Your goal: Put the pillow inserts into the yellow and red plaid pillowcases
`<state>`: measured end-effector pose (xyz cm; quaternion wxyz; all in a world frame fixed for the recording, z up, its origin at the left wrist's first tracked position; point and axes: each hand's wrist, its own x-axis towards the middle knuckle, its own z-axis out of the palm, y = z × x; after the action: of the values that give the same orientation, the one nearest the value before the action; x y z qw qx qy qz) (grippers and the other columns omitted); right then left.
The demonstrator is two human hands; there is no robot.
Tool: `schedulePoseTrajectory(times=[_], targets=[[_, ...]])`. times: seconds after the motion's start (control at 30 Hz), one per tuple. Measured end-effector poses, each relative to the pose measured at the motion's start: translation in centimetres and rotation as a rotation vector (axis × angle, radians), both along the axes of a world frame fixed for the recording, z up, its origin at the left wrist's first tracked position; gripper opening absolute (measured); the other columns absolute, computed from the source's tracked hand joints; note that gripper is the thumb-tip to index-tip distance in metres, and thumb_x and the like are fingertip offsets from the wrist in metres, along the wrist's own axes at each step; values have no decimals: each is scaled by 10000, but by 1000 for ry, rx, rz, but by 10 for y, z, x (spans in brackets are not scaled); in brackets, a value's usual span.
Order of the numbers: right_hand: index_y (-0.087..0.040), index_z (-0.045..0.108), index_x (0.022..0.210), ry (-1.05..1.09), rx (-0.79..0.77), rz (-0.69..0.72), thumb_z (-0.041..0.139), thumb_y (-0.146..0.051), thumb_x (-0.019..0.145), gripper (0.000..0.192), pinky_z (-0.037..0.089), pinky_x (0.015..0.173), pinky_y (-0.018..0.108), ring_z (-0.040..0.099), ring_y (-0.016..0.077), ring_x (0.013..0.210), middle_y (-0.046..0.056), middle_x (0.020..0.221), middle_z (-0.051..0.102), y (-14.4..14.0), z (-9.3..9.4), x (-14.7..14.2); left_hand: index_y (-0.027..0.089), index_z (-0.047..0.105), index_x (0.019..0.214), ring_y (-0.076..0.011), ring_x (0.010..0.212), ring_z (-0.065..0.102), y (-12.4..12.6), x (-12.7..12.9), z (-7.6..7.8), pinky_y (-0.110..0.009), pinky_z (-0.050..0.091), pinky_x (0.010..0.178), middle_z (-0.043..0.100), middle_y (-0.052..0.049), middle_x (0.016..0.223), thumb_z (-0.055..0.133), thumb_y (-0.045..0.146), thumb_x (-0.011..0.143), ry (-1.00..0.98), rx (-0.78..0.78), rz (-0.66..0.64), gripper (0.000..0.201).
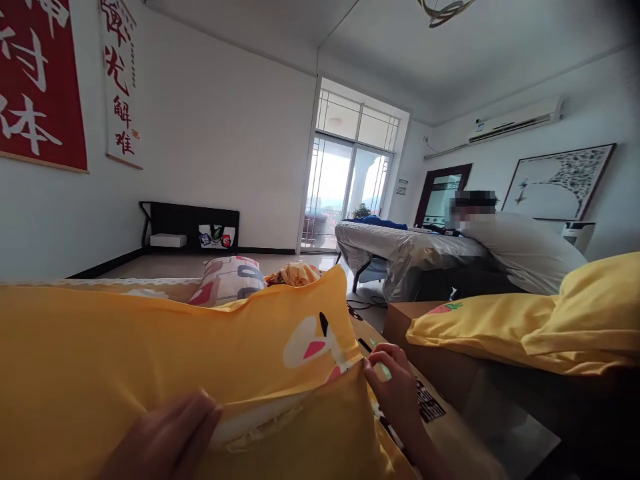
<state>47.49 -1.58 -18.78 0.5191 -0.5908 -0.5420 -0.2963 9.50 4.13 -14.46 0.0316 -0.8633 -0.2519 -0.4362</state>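
A yellow pillowcase with a white and pink cartoon print (165,347) fills the lower left of the head view, with a white pillow (255,423) showing at its open edge. My left hand (163,437) pinches the cover's opening near the white filling. My right hand (395,387) grips the right end of the same opening, fingers closed on the fabric.
A cardboard box (440,413) lies under the pillow. More yellow pillows (550,320) rest on a box at right. A patterned pillow (227,279) and orange cloth (295,272) lie beyond. A person in white (520,250) leans over a silver-covered table (400,250).
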Motion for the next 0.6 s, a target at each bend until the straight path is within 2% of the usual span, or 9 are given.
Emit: schedulePoseTrajectory(times=[0.1, 0.2, 0.37, 0.43, 0.5, 0.53, 0.6], targets=[[-220, 603, 630, 55, -13, 26, 590, -291, 791, 177, 454, 700, 307, 568, 182, 770, 28, 817, 572, -2, 4, 1, 249, 580, 728, -116, 570, 635, 7, -2, -2, -143, 486, 512, 650, 29, 647, 388, 463, 987, -8, -64, 14, 387], [-219, 604, 624, 84, -17, 46, 593, -304, 780, 178, 456, 712, 310, 572, 188, 782, 31, 819, 581, -3, 8, 0, 244, 552, 702, -101, 558, 613, 5, -1, 3, -131, 479, 534, 629, 39, 635, 389, 446, 991, 1, -98, 29, 388], [-209, 550, 645, 196, -17, 127, 521, -359, 872, 273, 438, 644, 293, 551, 176, 723, 25, 741, 584, 5, 15, 3, 257, 586, 767, -96, 586, 603, 1, -7, 18, -132, 468, 572, 620, 39, 659, 400, 371, 993, 37, 65, -43, 314], [-201, 607, 774, 214, -42, 133, 491, -401, 905, 266, 452, 667, 302, 561, 179, 739, 37, 792, 627, 15, 15, 6, 272, 625, 832, -109, 645, 619, 11, -16, 18, -150, 483, 624, 642, 25, 711, 423, 355, 978, 85, 129, -50, 263], [-194, 630, 1070, 165, -138, 159, 464, -448, 923, 337, 476, 794, 350, 606, 203, 886, 81, 1029, 681, 30, 9, 8, 305, 666, 1011, -146, 840, 666, 30, -29, 8, -195, 509, 747, 706, -5, 929, 472, 387, 945, 154, 144, 15, 220], [-200, 586, 1216, 113, -233, 200, 444, -467, 929, 417, 467, 877, 382, 609, 219, 1005, 101, 1174, 661, 38, 3, 8, 321, 649, 1142, -182, 994, 659, 42, -37, -2, -237, 513, 832, 700, -24, 1102, 487, 418, 930, 194, 117, 81, 284], [-226, 494, 1377, 11, -485, 317, 390, -495, 941, 523, 424, 996, 428, 548, 235, 1213, 103, 1370, 571, 55, -13, 4, 320, 548, 1349, -251, 1243, 555, 66, -54, -24, -340, 486, 979, 585, -38, 1368, 463, 485, 921, 269, -12, 224, 467]])
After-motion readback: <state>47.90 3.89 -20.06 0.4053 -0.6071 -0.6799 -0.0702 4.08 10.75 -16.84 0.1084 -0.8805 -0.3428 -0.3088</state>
